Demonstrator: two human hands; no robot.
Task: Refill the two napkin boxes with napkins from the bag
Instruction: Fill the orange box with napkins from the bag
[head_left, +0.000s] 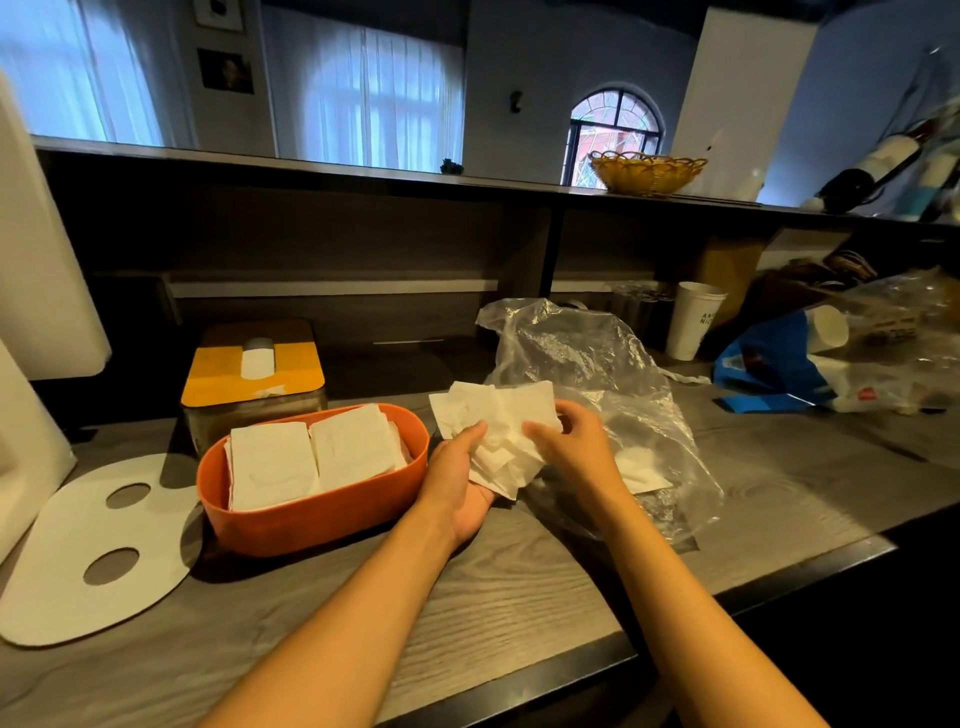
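An orange oval napkin box (317, 512) stands open on the wooden counter, with two stacks of white napkins (317, 457) inside. Behind it stands a second box with a yellow lid (254, 366) on it, a napkin poking through the slot. A loose bunch of white napkins (498, 421) is held just right of the orange box. My left hand (460, 478) cups the bunch from below, and my right hand (569, 441) pinches it from the right. The clear plastic bag (582, 358) lies crumpled behind and under my right hand, with a few napkins (641, 467) still inside.
A white oval lid with two holes (98, 545) lies flat at the left. A white paper cup (693, 319) and a blue and clear bag of cups (810, 358) sit at the back right. A yellow basket (647, 171) rests on the upper shelf.
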